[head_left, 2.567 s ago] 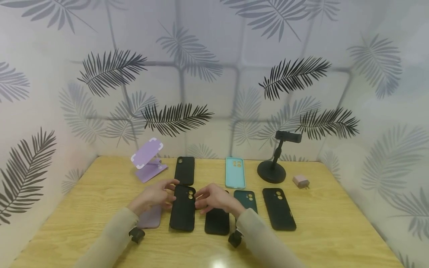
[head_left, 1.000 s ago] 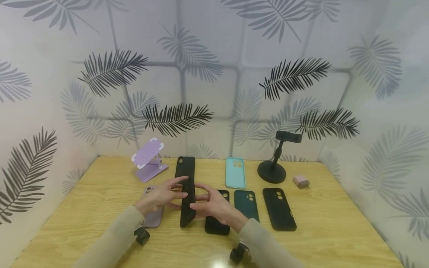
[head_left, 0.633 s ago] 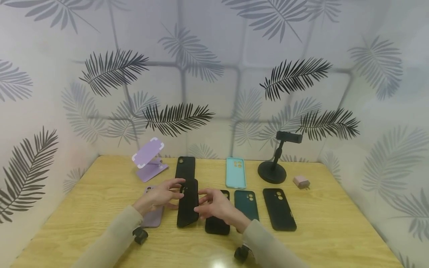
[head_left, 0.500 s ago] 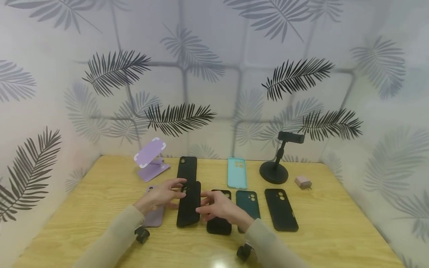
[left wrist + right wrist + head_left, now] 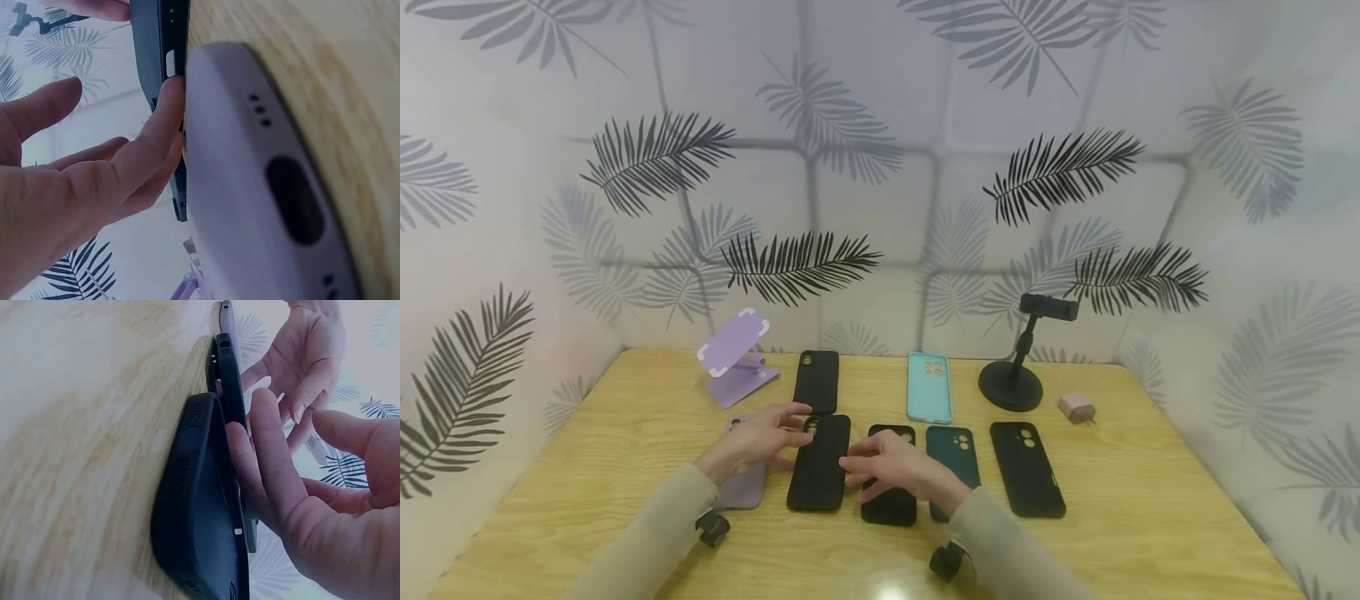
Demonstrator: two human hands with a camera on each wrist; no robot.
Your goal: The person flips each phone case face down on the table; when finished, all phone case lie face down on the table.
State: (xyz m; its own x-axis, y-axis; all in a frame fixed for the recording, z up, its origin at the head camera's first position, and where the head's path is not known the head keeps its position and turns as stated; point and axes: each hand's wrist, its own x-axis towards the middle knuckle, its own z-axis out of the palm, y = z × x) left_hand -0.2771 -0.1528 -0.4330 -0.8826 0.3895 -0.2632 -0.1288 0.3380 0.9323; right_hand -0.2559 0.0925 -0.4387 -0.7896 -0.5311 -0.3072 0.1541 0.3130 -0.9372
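A black phone case [image 5: 820, 467] with a camera cutout lies on the table between the two hands. At its upper left edge rests my left hand [image 5: 754, 440], its fingers loosely bent; the left wrist view shows the fingertips [image 5: 172, 94] right at the case's side. My right hand [image 5: 901, 465] is by its right edge, fingers relaxed, over another black phone case [image 5: 891, 507]. That second case [image 5: 194, 494] looks hollow in the right wrist view. Below the left hand lies a mauve phone case [image 5: 745, 487], partly covered by that hand.
On the wooden table [image 5: 820, 554] stand a purple phone stand [image 5: 741, 379] and a black phone holder [image 5: 1011, 385]. A black case [image 5: 817, 382], a turquoise case [image 5: 928, 392], a dark teal case [image 5: 953, 458] and another black case [image 5: 1028, 471] lie around. A pink charger [image 5: 1077, 407] sits at right.
The black case between the hands was lifted and turned on edge, then lowered; now it lies down, slightly right of its earlier place. The right hand has loosened beside it.
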